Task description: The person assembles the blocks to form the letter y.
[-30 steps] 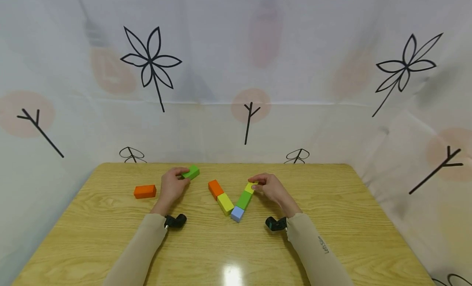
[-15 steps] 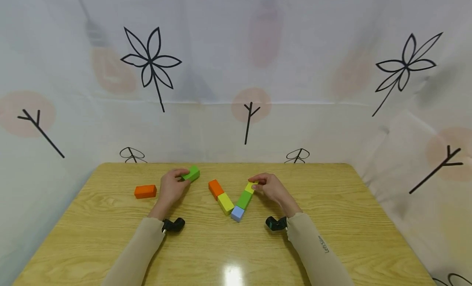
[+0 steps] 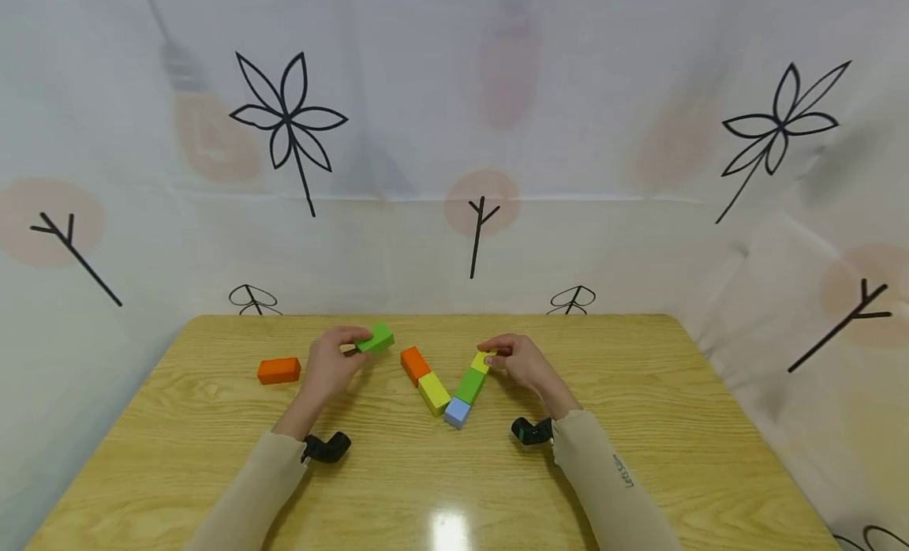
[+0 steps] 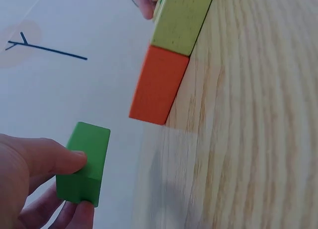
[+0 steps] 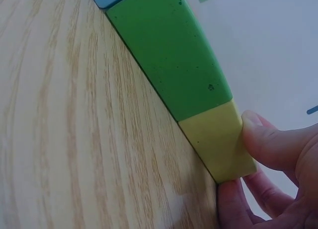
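My left hand (image 3: 331, 367) pinches a green wooden block (image 4: 92, 162) between thumb and fingers, just left of the short arrangement. The block is tilted and looks raised off the table. My right hand (image 3: 527, 365) pinches a small yellow block (image 5: 218, 142) at the far end of the right row. That yellow block touches a longer green block (image 3: 469, 385), which meets a blue block (image 3: 458, 412) at the near end. In the left row, an orange block (image 4: 160, 85) lies end to end with a yellow block (image 3: 435, 394), and the two rows form a V.
Another orange block (image 3: 279, 370) lies by itself left of my left hand. All this is on a wood-grain table (image 3: 398, 488), and a white cloth (image 3: 398, 243) with plant drawings hangs behind its far edge.
My left hand has carried the green block slightly right and nearer, towards the orange block of the left row, turning it a little. My right hand and the rows stay put.
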The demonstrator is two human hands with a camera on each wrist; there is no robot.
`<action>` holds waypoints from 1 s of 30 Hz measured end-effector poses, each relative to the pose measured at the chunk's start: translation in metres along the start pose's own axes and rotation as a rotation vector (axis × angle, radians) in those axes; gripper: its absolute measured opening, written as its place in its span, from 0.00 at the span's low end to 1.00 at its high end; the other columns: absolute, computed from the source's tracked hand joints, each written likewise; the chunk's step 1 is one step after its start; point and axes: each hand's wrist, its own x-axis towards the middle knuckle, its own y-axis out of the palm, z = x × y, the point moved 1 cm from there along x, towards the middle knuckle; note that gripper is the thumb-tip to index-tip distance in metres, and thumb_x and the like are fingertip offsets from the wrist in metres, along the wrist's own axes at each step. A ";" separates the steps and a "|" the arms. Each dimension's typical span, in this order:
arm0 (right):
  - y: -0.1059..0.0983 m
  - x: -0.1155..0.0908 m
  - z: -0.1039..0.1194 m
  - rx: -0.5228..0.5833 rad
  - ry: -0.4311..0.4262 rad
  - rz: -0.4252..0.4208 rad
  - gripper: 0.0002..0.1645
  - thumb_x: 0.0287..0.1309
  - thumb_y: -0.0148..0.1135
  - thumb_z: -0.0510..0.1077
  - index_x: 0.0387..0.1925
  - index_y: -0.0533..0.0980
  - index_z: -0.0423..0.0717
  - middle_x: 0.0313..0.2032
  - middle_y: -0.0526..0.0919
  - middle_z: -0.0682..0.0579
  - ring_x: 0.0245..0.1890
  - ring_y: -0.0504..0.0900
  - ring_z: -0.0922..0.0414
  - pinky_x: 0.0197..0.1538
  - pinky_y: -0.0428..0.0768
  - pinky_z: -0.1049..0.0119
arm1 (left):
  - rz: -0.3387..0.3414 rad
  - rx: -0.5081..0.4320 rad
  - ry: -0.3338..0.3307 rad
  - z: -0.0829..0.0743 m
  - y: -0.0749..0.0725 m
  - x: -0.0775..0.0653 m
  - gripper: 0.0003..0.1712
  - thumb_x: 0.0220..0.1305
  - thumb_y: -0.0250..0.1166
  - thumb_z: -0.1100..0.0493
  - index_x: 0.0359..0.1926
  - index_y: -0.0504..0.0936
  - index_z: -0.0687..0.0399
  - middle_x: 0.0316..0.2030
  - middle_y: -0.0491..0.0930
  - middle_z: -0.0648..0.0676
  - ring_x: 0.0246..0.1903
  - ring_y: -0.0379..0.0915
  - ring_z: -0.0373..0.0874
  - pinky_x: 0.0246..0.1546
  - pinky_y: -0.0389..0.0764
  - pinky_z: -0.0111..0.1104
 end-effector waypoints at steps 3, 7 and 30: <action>0.000 0.000 0.000 -0.004 -0.005 0.000 0.15 0.65 0.63 0.34 0.51 0.84 0.44 0.56 0.79 0.46 0.49 0.78 0.51 0.45 0.79 0.61 | 0.023 0.002 0.018 -0.006 -0.001 -0.007 0.17 0.60 0.68 0.71 0.52 0.84 0.65 0.57 0.76 0.62 0.56 0.73 0.59 0.51 0.81 0.41; 0.001 0.001 0.000 -0.013 -0.008 -0.001 0.15 0.64 0.64 0.34 0.51 0.84 0.45 0.56 0.79 0.46 0.48 0.78 0.52 0.45 0.78 0.62 | 0.048 -0.003 0.030 -0.010 0.000 -0.016 0.17 0.60 0.67 0.72 0.51 0.85 0.65 0.56 0.76 0.62 0.56 0.74 0.59 0.51 0.81 0.41; 0.001 0.002 -0.002 0.006 -0.013 0.005 0.15 0.65 0.63 0.34 0.51 0.84 0.43 0.56 0.79 0.45 0.49 0.79 0.51 0.43 0.78 0.63 | 0.181 0.011 0.062 -0.013 0.020 -0.072 0.17 0.53 0.72 0.76 0.42 0.87 0.57 0.49 0.79 0.53 0.51 0.77 0.52 0.46 0.82 0.33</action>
